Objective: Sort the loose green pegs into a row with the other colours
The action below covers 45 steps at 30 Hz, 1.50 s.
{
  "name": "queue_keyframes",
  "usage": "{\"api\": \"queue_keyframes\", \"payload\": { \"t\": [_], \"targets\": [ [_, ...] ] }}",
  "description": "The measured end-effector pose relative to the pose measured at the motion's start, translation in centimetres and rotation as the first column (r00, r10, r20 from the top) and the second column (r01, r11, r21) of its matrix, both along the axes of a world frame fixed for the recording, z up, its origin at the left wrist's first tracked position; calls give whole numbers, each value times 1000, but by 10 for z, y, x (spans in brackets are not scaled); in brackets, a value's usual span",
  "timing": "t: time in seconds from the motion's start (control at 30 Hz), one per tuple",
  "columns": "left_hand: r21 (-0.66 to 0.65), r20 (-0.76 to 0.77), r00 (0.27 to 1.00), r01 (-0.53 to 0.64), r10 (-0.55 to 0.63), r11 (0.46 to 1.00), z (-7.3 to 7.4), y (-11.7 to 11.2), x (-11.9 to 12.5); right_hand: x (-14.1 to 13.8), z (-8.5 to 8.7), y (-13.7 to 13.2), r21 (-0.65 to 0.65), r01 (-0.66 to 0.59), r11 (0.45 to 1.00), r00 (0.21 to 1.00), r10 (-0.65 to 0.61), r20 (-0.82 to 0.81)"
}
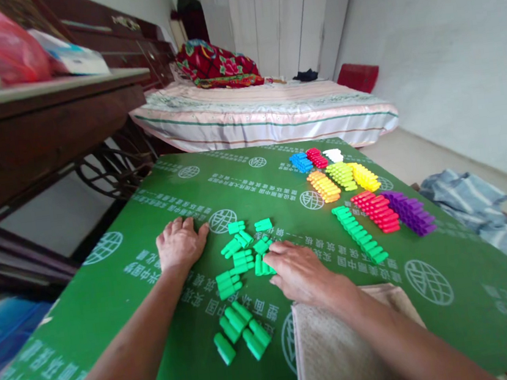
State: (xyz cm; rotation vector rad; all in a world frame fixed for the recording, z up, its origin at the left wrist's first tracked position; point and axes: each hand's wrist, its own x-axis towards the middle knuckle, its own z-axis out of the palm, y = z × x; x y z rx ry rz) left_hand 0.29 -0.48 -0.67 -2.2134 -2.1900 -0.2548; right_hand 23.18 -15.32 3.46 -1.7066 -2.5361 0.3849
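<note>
My left hand (180,243) rests palm down on the green printed board, fingers spread, holding nothing. Several small green plastic pieces (242,260), bullet-shaped, lie loose just right of it. At the right side of that scatter, my right hand (301,270) has its fingers bent down around one green plastic piece (259,265), partly covered by the fingertips. Closer to me lies another loose cluster of green pieces (236,318). Right of my right hand, more green pieces stand side by side in a long row (359,234).
Beyond that row sit sorted blocks of purple (408,213), red (375,212), orange (324,186), lime (341,176), yellow (364,176), blue (301,162) and white (333,155) pieces. A beige cloth (347,351) lies under my right forearm. A bed (266,105) stands behind the board (123,298).
</note>
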Motion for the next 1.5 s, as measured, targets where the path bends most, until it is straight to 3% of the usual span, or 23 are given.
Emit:
{"api": "queue_keyframes", "payload": {
  "t": [0.23,1.0,1.1,1.3,1.5],
  "targets": [
    [-3,21,1000,9,-9,1000,-1,4,-3,0,-11,-2,41,20,999,1000,-21,9],
    [17,28,999,-20,19,1000,-5,-2,2,-10,-12,-26,67,181,981,979,-186,88],
    [24,28,999,-18,17,1000,-6,-2,2,-14,-13,-33,123,96,988,995,-99,16],
    [41,16,1000,-13,12,999,-9,-3,2,-36,-12,-35,174,-254,952,950,279,-143],
    [38,11,1000,-7,7,999,-7,-4,3,-52,-14,-21,148,-375,915,913,393,-113]
  ]
}}
